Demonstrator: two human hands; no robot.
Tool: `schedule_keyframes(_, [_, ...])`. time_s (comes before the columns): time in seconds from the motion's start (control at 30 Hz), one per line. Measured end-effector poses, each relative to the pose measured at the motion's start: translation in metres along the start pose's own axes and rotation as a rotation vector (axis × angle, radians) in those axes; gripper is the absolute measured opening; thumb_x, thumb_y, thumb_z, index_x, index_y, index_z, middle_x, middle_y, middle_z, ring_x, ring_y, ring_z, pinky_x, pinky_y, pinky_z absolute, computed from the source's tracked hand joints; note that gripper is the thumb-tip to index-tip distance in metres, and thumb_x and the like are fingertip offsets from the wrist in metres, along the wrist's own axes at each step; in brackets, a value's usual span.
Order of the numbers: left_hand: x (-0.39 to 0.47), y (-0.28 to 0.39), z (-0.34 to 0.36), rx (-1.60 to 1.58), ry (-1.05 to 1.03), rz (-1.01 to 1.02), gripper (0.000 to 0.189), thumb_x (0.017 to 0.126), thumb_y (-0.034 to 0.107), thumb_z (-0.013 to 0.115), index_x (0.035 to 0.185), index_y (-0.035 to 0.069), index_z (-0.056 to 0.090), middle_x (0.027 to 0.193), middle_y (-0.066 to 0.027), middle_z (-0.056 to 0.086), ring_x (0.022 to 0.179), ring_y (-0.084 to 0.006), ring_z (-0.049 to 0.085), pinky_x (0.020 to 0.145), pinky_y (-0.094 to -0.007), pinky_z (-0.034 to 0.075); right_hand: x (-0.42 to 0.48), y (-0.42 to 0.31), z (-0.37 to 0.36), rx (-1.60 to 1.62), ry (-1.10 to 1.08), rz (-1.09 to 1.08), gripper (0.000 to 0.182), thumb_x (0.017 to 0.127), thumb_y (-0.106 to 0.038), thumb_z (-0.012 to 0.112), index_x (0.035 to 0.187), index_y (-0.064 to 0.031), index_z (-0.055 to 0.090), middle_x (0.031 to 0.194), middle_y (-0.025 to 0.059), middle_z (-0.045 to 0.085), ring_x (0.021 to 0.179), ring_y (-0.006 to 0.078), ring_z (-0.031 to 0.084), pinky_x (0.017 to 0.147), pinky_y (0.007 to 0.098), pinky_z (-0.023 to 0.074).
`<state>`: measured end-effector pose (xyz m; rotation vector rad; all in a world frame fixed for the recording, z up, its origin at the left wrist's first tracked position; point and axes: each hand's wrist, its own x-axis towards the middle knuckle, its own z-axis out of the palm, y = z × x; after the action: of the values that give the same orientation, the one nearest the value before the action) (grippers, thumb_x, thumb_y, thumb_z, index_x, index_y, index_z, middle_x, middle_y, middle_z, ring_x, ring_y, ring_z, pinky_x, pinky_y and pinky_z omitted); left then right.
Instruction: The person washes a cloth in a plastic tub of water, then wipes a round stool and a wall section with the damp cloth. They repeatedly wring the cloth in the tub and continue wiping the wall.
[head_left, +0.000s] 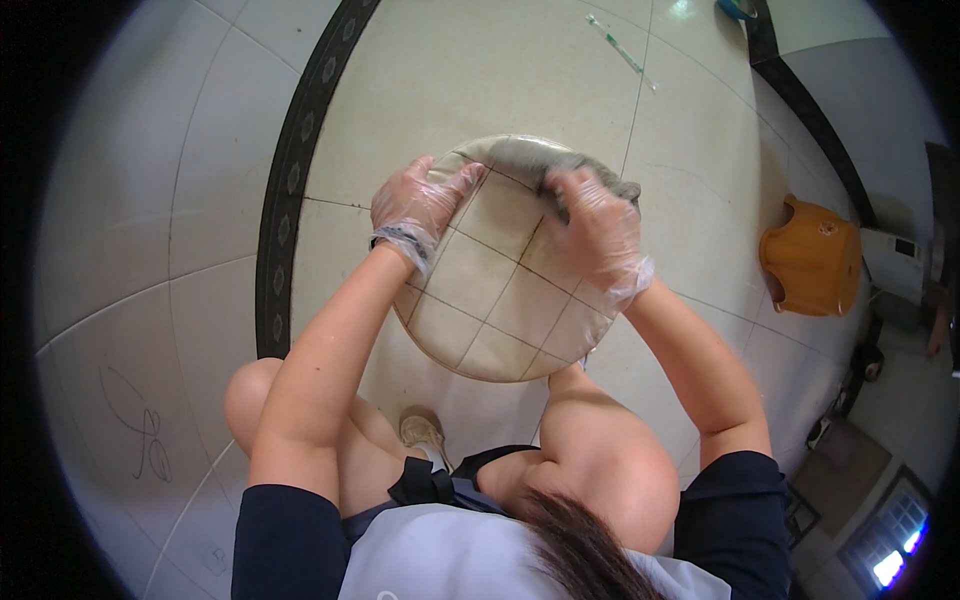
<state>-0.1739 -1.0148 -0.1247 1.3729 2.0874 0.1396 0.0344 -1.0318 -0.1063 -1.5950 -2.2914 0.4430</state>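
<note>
A round, cream-coloured padded seat with a stitched grid pattern is in front of my knees, above the tiled floor. Dark grime shows along several of its seams. My left hand, in a clear plastic glove, grips the seat's left rim with the thumb lying on top. On the upper right of the seat, my right hand, gloved the same way, presses a grey cloth onto the surface near the rim. Both the cloth and the right fingers are motion-blurred. Whatever supports the seat is hidden beneath it.
An orange plastic stool stands on the right, with a white box-like device beyond it. A wrapped drinking straw lies on the floor ahead. To the left runs a dark patterned border along the tiled wall.
</note>
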Motion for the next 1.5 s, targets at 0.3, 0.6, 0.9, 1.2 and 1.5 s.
schedule_keyframes(0.3, [0.002, -0.002, 0.000, -0.053, -0.036, -0.024, 0.087, 0.066, 0.069, 0.060, 0.119, 0.000, 0.054, 0.112, -0.0211, 0.059, 0.107, -0.0327, 0.055, 0.092, -0.0375, 0.043, -0.072, -0.033, 0.002, -0.134, -0.615, -0.682, 0.009, 0.076, -0.017, 0.051, 0.075, -0.0079, 0.052, 0.064, 0.0058, 0.055, 0.057, 0.0214, 0.059, 0.048, 0.0347, 0.0473])
schedule_keyframes(0.6, [0.006, -0.008, 0.007, -0.053, -0.068, -0.011, 0.083, 0.068, 0.068, 0.059, 0.120, 0.003, 0.055, 0.111, -0.0184, 0.060, 0.106, -0.0318, 0.055, 0.090, -0.0378, 0.043, 0.048, -0.007, 0.044, -0.277, 0.103, -0.273, 0.015, 0.076, -0.018, 0.055, 0.065, -0.0112, 0.047, 0.054, 0.0024, 0.048, 0.049, 0.0177, 0.054, 0.042, 0.0323, 0.0413])
schedule_keyframes(0.9, [-0.003, -0.008, 0.002, -0.112, -0.035, -0.025, 0.083, 0.069, 0.068, 0.057, 0.118, 0.002, 0.055, 0.107, -0.0218, 0.060, 0.103, -0.0335, 0.056, 0.088, -0.0384, 0.044, -0.055, 0.001, 0.004, -0.238, -0.292, -0.706, 0.011, 0.072, -0.020, 0.053, 0.066, -0.0129, 0.047, 0.057, 0.0011, 0.050, 0.050, 0.0149, 0.053, 0.043, 0.0301, 0.0394])
schedule_keyframes(1.2, [-0.004, 0.000, 0.009, -0.069, 0.086, -0.100, 0.074, 0.070, 0.070, 0.054, 0.103, 0.004, 0.061, 0.092, -0.0205, 0.064, 0.091, -0.0357, 0.060, 0.078, -0.0413, 0.047, -0.024, -0.018, 0.024, -0.095, -0.148, -0.335, 0.011, 0.073, -0.020, 0.056, 0.068, -0.0120, 0.050, 0.057, 0.0037, 0.053, 0.053, 0.0194, 0.056, 0.046, 0.0341, 0.0432])
schedule_keyframes(1.5, [-0.013, -0.001, 0.022, -0.036, 0.060, 0.036, 0.071, 0.072, 0.068, 0.054, 0.100, 0.003, 0.059, 0.088, -0.0220, 0.062, 0.086, -0.0373, 0.059, 0.074, -0.0428, 0.046, 0.054, 0.022, 0.025, -0.243, 0.100, -0.252, 0.014, 0.077, -0.019, 0.056, 0.071, -0.0090, 0.049, 0.063, 0.0096, 0.056, 0.057, 0.0238, 0.058, 0.048, 0.0355, 0.0457])
